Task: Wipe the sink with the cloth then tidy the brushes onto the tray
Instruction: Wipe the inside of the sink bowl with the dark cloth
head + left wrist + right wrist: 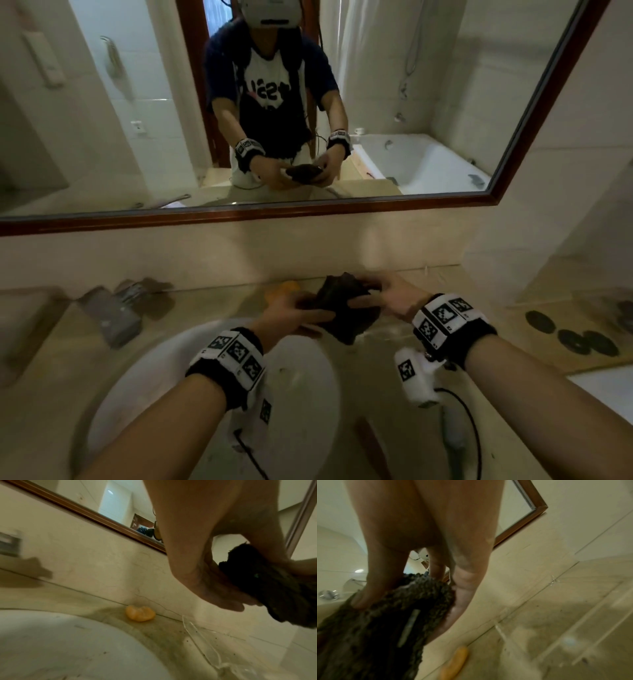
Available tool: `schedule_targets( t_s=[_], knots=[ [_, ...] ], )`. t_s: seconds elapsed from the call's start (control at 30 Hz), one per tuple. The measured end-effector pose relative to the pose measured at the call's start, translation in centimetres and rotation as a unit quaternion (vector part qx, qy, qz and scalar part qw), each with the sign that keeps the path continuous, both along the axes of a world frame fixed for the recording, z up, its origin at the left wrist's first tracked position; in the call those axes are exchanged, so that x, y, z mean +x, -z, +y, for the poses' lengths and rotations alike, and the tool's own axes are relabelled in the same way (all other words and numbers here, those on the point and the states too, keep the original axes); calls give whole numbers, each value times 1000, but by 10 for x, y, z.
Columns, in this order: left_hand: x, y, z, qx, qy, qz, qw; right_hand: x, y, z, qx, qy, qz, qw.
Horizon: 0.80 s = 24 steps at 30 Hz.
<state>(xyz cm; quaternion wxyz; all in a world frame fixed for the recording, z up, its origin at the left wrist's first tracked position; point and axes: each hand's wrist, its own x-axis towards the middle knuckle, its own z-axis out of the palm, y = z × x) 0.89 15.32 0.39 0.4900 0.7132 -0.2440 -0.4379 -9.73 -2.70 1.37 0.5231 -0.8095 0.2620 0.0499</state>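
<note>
At frame centre, the dark crumpled terry cloth (346,308) is gripped by the left hand (294,310) and right hand (394,296), fingers curled round it, above the white round sink (308,387) rim.

Open room is seen above the sink (308,387) basin. The back counter strip is obstructed by an orange piece (139,613); a clear tray (202,639) lies just right.

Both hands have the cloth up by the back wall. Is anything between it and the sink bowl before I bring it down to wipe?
Nothing visible does. The cloth, held by the left hand and right hand, hangs over the counter behind the sink. The orange piece lies by the wall, off that path.
</note>
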Motion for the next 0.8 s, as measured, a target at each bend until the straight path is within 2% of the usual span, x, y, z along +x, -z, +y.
schedule_targets(
  t_s=[0.07,0.17,0.2,0.27,0.37,0.43,0.57,0.8],
  knots=[
    [-1,2,37,-11,-26,11,1000,2,-1,41,0,7,-11,1000],
    [-4,2,94,-7,-99,-1,995,8,-1,109,-101,49,-36,993],
    [-4,3,112,-2,-119,-18,993,10,0,131,-108,54,-48,992],
    [-4,5,144,10,-150,-38,988,14,-1,173,-55,30,-38,997],
    [-2,9,179,13,-178,-42,983,24,0,221,29,-4,33,999],
    [1,11,193,7,-190,-37,981,34,5,237,75,-15,43,996],
    [12,18,205,-16,-228,-29,973,63,15,249,188,24,29,982],
    [46,37,197,9,-228,-21,973,118,48,241,197,57,29,978]
  ],
)
